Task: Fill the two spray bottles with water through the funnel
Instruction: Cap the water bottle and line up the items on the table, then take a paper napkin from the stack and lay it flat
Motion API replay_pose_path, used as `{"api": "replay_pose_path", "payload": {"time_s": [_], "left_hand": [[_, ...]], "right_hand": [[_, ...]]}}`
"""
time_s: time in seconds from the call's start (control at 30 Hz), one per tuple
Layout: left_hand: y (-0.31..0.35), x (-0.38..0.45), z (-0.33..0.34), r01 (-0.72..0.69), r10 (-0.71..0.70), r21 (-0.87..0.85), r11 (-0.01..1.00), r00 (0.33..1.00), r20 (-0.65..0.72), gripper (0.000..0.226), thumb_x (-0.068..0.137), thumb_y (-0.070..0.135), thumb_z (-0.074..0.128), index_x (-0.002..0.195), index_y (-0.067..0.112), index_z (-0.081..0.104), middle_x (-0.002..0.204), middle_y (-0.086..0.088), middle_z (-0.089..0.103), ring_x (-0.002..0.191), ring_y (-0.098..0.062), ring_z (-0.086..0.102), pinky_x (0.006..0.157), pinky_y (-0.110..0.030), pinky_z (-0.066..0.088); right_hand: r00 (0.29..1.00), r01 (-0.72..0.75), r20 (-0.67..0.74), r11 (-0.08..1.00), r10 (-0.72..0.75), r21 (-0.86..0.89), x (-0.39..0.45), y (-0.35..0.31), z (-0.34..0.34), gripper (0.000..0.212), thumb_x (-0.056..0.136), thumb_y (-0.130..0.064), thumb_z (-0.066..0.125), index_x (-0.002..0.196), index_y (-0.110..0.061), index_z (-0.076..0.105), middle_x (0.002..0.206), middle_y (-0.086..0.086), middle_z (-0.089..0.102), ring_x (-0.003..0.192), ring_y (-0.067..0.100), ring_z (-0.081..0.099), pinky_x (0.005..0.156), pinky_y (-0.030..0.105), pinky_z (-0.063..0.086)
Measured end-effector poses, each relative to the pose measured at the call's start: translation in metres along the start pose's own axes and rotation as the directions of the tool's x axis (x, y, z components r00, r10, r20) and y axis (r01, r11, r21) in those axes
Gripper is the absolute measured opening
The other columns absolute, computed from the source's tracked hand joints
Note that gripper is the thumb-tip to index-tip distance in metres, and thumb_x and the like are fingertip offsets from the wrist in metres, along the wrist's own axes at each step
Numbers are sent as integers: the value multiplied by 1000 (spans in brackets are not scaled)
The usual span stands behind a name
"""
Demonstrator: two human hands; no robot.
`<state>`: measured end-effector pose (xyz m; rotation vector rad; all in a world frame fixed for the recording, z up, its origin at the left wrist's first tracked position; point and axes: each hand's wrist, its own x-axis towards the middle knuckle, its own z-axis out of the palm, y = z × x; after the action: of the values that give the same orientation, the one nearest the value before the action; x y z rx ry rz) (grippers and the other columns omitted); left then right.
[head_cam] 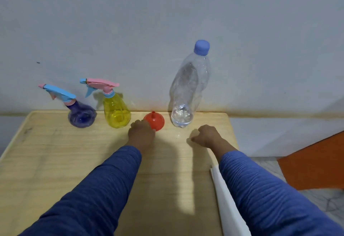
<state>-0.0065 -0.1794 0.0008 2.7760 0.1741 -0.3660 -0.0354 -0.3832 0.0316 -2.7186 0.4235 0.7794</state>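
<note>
Reaching across a pale wooden table (55, 161), a person's left hand (141, 133) touches the near rim of an orange plastic funnel (156, 120), which sits mouth-down with its narrow spout pointing up. How the left fingers lie on the funnel cannot be told, as the back of the hand hides them. The right hand (205, 135) rests on the table to the right, fingers loosely curled, holding nothing.

2 spray bottles stand at the table's far edge against a grey wall (167, 22). The purple spray bottle (81, 117), round-bodied and translucent, carries a blue trigger head with a pink nozzle tip. Just beside it, the yellow spray bottle (116, 113), taller and tapered, wears a pink trigger head with a blue tip. Both heads are screwed on.

Right of the funnel stands a tall clear water bottle (188, 90) of ribbed plastic with a blue cap (201, 47), water showing only in its lowest part. No label or writing can be read on any item.

Ribbed blue sleeves (270, 189) cover both forearms. A white sheet-like object (229, 208) lies along the table's right edge, partly hidden by the right sleeve and cut off by the frame.
</note>
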Motion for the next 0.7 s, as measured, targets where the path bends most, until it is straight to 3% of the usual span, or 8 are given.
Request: {"api": "replay_pose_path", "payload": {"time_s": [0.07, 0.13, 0.27, 0.33, 0.4, 0.5, 0.6, 0.7], "left_hand": [[2, -8, -11, -28, 24, 83, 996, 999, 48, 30, 87, 26, 52, 109, 5, 57, 108, -11, 58, 98, -27, 57, 81, -34, 49], [5, -15, -21, -88, 75, 167, 982, 994, 80, 27, 87, 22, 50, 107, 6, 58, 108, -8, 59, 97, -26, 59, 76, -31, 49], [19, -27, -40, -218, 183, 290, 932, 973, 142, 32, 91, 27, 51, 116, 8, 55, 115, -6, 56, 103, -24, 58, 72, -29, 43], [29, -33, -46, -296, 245, 329, 897, 951, 188, 34, 92, 30, 50, 117, 9, 56, 116, -6, 57, 105, -25, 56, 76, -31, 45], [40, -41, -49, -385, 336, 362, 849, 922, 194, 33, 91, 31, 50, 116, 10, 57, 114, -7, 58, 104, -26, 56, 78, -33, 48], [61, -58, -47, -484, 455, 361, 797, 875, 167, 31, 92, 27, 50, 116, 7, 56, 117, -9, 57, 105, -26, 57, 75, -29, 43], [84, -77, -37, -594, 557, 358, 720, 803, 211, 32, 92, 28, 50, 110, 4, 58, 116, -13, 58, 104, -27, 57, 79, -33, 46], [103, -101, -19, -667, 621, 356, 655, 743, 250, 29, 91, 27, 51, 107, 4, 58, 112, -13, 57, 98, -27, 58, 69, -32, 44]], "right_hand": [[1000, -26, 0, 997, 26, -67, -7, 2, 1, 41, 90, -33, 52, 117, -2, 55, 123, 13, 57, 100, 27, 54, 72, 28, 40], [998, -57, -30, 995, 54, -81, -17, 4, 0, 37, 89, -30, 53, 113, -2, 55, 118, 12, 58, 87, 23, 48, 69, 27, 38], [992, -110, -74, 991, 104, -77, -44, 8, -6, 39, 89, -31, 57, 114, -2, 53, 117, 12, 58, 92, 25, 52, 72, 27, 40], [989, -128, -87, 990, 123, -55, -59, 11, -10, 39, 90, -33, 58, 113, -2, 54, 107, 11, 57, 92, 25, 53, 72, 28, 40], [983, -149, -111, 988, 145, -31, -73, 18, -13, 31, 90, -33, 57, 99, -3, 55, 94, 8, 51, 86, 23, 49, 69, 28, 39], [964, -194, -179, 981, 194, 18, -95, 34, -14, 31, 89, -29, 57, 70, -8, 43, 87, 6, 49, 79, 22, 48, 55, 25, 35], [947, -231, -215, 971, 238, 58, -120, 57, -10, 24, 88, -26, 56, 79, -8, 45, 83, 5, 47, 79, 22, 48, 56, 25, 36], [930, -288, -212, 954, 299, 81, -139, 85, 2, 26, 87, -24, 55, 74, -7, 42, 84, 6, 48, 77, 23, 47, 59, 27, 36]]}}
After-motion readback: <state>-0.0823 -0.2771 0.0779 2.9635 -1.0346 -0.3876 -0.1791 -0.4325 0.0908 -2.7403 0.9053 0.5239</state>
